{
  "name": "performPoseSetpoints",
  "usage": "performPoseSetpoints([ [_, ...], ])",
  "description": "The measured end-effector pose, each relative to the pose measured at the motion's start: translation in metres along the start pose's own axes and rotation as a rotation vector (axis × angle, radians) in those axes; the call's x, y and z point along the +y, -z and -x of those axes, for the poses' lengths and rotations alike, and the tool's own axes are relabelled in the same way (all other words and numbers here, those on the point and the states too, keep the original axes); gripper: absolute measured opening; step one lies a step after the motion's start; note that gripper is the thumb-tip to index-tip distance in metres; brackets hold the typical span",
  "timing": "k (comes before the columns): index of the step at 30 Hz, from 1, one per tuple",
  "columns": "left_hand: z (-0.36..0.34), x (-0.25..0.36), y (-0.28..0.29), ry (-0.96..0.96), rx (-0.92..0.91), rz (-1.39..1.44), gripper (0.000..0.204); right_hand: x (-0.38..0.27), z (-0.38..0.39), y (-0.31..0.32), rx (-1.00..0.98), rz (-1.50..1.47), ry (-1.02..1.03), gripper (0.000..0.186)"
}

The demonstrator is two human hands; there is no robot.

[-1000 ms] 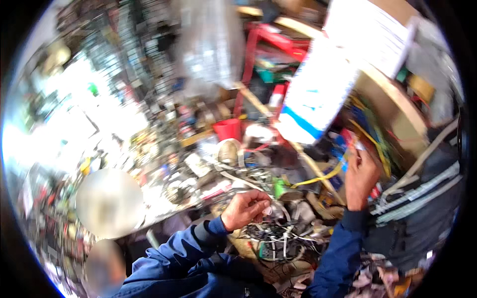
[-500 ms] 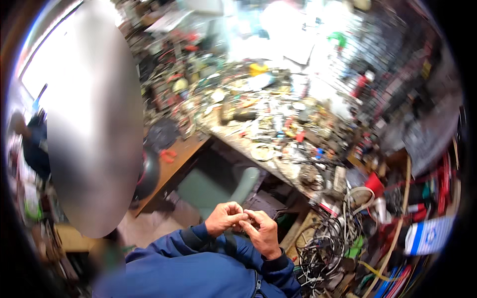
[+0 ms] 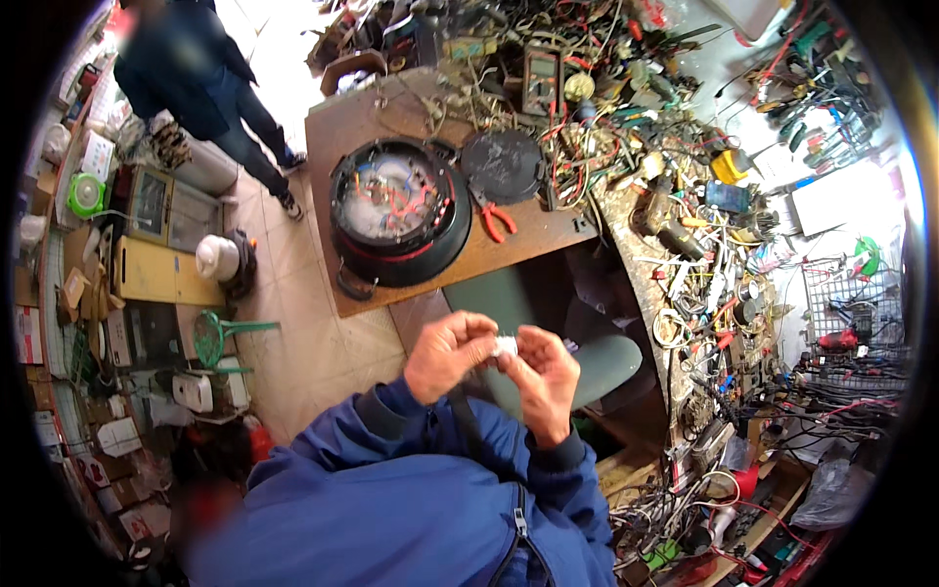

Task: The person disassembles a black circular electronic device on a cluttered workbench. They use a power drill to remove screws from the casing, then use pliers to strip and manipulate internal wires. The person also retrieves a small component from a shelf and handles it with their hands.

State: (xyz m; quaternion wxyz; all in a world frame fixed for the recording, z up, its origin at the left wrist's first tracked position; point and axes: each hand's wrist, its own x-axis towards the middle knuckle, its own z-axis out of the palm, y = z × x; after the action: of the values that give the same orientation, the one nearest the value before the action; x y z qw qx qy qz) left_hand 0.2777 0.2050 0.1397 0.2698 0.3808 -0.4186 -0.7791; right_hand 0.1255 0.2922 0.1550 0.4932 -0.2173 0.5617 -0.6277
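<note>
In front of my chest, my left hand (image 3: 450, 357) and my right hand (image 3: 543, 380) meet, each with its fingers pinched. Between their fingertips sits a small white piece (image 3: 505, 345), too small to name exactly. Past my hands, on the brown desk (image 3: 401, 281), stands a round black appliance (image 3: 413, 245) with its open top showing red and blue wires. Beside it lie a round black cover (image 3: 502, 166) and pliers with red handles (image 3: 497, 223).
A green chair (image 3: 602, 374) stands close beyond my hands. Tools, wires and parts crowd the workbench (image 3: 641, 284) at the right. Near the cover lies a multimeter (image 3: 541, 83). A person in dark clothes (image 3: 191, 73) stands at the far left; shelves (image 3: 73, 284) line that side.
My view has swung left, bringing the appliance and desk into sight. A large blurred grey shape at the left is gone. The white piece between my fingers now shows.
</note>
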Motion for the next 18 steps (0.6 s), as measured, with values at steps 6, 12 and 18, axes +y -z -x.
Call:
performPoseSetpoints([
  [6,0.017,0.024,0.019,-0.125,0.135,0.038,0.028,0.002,-0.029,-0.031,-0.189,-0.244,-0.028,0.029],
  [12,0.031,0.01,0.038,-0.136,0.246,-0.002,0.026,0.014,-0.033,-0.055,-0.347,-0.214,-0.017,0.026],
  [18,0.024,0.021,0.065,-0.108,0.203,0.058,0.029,0.025,-0.048,-0.079,-0.359,0.117,0.173,0.024],
])
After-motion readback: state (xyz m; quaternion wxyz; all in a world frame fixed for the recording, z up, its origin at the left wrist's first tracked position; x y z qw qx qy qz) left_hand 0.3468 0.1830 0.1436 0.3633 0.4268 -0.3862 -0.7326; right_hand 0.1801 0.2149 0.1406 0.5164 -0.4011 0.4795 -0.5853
